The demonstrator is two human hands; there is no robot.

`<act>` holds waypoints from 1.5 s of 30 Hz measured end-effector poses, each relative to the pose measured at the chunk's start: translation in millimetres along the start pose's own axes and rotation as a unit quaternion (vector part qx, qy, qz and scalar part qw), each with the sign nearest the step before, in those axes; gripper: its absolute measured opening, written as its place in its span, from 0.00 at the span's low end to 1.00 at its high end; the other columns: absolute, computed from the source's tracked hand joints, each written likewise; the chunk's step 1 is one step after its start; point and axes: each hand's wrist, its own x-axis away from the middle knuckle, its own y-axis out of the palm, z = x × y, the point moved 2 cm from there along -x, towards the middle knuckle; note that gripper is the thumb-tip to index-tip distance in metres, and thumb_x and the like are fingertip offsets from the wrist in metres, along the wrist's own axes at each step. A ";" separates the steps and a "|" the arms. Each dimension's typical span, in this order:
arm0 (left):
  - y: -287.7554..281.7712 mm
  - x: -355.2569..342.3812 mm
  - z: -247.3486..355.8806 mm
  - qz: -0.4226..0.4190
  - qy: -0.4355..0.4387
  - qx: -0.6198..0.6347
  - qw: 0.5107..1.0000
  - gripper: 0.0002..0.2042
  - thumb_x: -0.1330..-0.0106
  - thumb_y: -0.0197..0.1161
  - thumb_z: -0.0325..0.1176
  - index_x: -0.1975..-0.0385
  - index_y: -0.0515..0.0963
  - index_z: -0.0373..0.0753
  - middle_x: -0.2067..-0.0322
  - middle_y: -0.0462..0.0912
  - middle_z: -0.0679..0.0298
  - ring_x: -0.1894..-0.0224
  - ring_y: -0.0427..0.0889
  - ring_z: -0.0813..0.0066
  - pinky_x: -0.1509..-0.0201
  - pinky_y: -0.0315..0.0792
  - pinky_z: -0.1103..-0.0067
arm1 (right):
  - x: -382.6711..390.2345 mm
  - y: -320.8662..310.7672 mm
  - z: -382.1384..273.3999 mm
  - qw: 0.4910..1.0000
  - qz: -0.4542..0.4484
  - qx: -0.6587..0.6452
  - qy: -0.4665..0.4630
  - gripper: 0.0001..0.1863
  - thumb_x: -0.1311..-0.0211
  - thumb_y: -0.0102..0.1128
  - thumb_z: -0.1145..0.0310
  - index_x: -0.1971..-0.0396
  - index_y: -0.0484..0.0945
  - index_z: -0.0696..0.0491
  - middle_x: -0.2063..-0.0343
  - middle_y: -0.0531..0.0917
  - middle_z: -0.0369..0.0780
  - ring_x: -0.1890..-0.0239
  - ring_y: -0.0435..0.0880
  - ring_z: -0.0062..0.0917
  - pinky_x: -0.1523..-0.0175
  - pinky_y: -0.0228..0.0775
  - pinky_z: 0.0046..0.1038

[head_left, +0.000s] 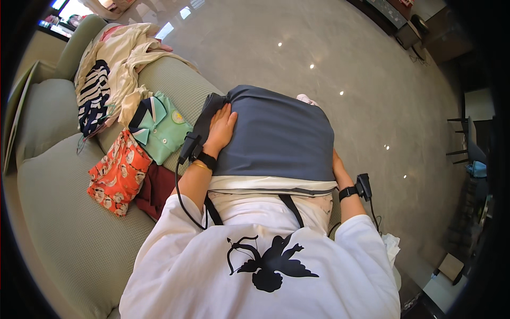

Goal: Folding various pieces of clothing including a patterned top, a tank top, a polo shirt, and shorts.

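Note:
Across my lap lies a dark blue-grey garment (279, 133) with a white waistband along its near edge; its surface is mostly smooth. My left hand (221, 127) rests flat on its left side, fingers stretched out and pressed together lightly. Beside that hand, a darker strip of cloth hangs over the garment's left edge. My right hand (337, 162) is at the right edge of the garment, its fingers mostly hidden behind the cloth, so their grip does not show.
On the green sofa (69, 212) to my left lie a folded mint polo shirt (162, 127), an orange patterned garment (119, 173), a dark red cloth (158, 189), a striped navy garment (94, 98) and a heap of cream clothes (127, 53). Chairs (467, 141) stand far right on the grey floor (372, 95).

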 end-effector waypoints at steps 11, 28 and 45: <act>25.7 113.8 163.2 -0.127 0.281 -0.080 0.948 0.41 0.46 0.52 0.57 0.42 0.54 0.27 0.38 0.50 0.49 0.34 0.46 0.60 0.35 0.40 0.59 | 37.4 -90.9 13.4 0.959 -0.052 -0.268 0.073 0.26 0.45 0.59 0.58 0.51 0.68 0.60 0.55 0.76 0.42 0.54 0.75 0.27 0.47 0.66 0.29; 23.1 145.1 156.7 -0.223 0.198 0.056 0.953 0.31 0.47 0.59 0.50 0.48 0.65 0.34 0.46 0.64 0.46 0.42 0.61 0.53 0.40 0.54 0.66 | 170.7 84.3 -269.3 0.881 -0.377 -0.040 -0.282 0.31 0.50 0.61 0.72 0.45 0.59 0.52 0.59 0.75 0.39 0.57 0.73 0.19 0.51 0.64 0.20; -69.4 144.3 158.2 -0.453 0.097 0.228 0.856 0.17 0.42 0.55 0.38 0.60 0.71 0.29 0.61 0.75 0.50 0.59 0.73 0.51 0.54 0.67 0.70 | -7.6 193.0 -206.2 0.773 -0.024 0.477 -0.417 0.37 0.48 0.52 0.46 0.41 0.57 0.49 0.46 0.61 0.55 0.44 0.60 0.47 0.43 0.53 0.44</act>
